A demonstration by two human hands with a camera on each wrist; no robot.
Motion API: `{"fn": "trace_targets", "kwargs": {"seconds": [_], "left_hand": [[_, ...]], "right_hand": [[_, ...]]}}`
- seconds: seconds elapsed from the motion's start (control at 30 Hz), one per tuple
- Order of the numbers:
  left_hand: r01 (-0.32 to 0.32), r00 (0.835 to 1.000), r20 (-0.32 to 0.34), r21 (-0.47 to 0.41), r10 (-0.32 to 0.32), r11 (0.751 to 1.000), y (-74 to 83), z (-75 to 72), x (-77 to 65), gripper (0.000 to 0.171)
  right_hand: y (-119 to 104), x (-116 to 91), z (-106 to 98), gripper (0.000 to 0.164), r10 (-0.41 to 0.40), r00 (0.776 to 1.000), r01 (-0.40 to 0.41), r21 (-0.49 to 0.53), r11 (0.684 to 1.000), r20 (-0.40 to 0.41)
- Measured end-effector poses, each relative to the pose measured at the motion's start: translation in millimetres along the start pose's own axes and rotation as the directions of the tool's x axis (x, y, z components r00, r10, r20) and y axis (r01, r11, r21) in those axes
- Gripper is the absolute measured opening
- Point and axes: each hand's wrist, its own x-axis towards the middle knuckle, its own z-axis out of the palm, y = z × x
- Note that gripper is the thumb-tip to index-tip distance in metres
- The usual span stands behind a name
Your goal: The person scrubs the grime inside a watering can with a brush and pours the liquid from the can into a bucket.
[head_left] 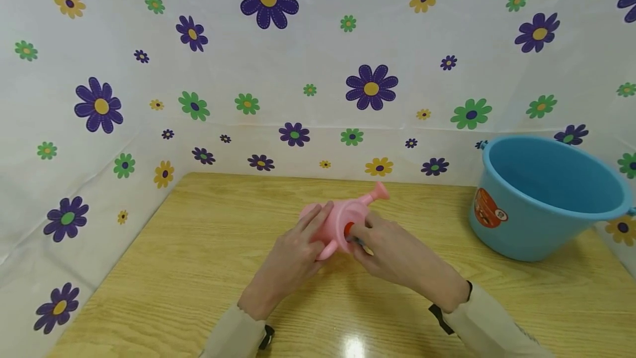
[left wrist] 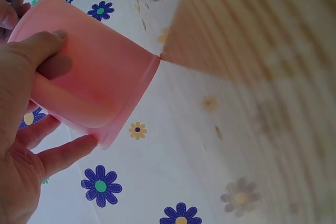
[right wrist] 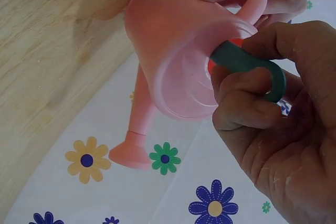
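A pink toy watering can (head_left: 329, 229) is tipped on its side above the table, its open mouth turned toward the right hand. My left hand (head_left: 294, 253) grips it around the body and handle (left wrist: 79, 103). With thumb and fingers, my right hand (head_left: 397, 248) pinches a teal handle with a looped end (right wrist: 244, 61), at the mouth of the can. A red part (right wrist: 211, 66) shows beside this handle, partly inside the can; the rest of that tool is hidden, so I cannot tell its kind. The can's spout (right wrist: 139, 108) points away from me.
A large blue bucket (head_left: 526, 225) with an orange-red label stands on the right of the wooden table (head_left: 199, 258). A white flower-patterned sheet (head_left: 308, 54) hangs behind the table and along its left side.
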Motion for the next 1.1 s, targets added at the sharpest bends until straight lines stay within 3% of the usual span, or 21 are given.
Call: {"fn": "trace_targets", "kwargs": {"seconds": [0.23, 0.7, 0.8, 1.1], "left_hand": [[0.016, 1.000, 0.007, -0.005, -0.016, 1.000, 1.1, -1.7, 0.7, 0.037], [0.040, 0.999, -0.010, -0.016, -0.040, 0.999, 0.9, -0.4, 0.4, 0.039], [0.036, 0.999, -0.015, -0.011, -0.036, 0.999, 0.7, -0.8, 0.3, 0.037], [0.025, 1.000, -0.017, -0.011, -0.025, 1.000, -0.3, -1.1, -0.4, 0.037]], "right_hand": [[-4, -2, -10, 0.011, 0.024, 1.000, -0.024, 0.018, 1.000, 0.003], [-10, -8, -29, 0.009, 0.139, 0.990, -0.141, 0.060, 0.988, 0.039], [-9, -8, -26, 0.017, 0.141, 0.990, -0.142, 0.071, 0.987, 0.024], [-6, -5, -13, 0.020, 0.080, 0.995, -0.074, 0.104, 0.992, -0.051]]}}
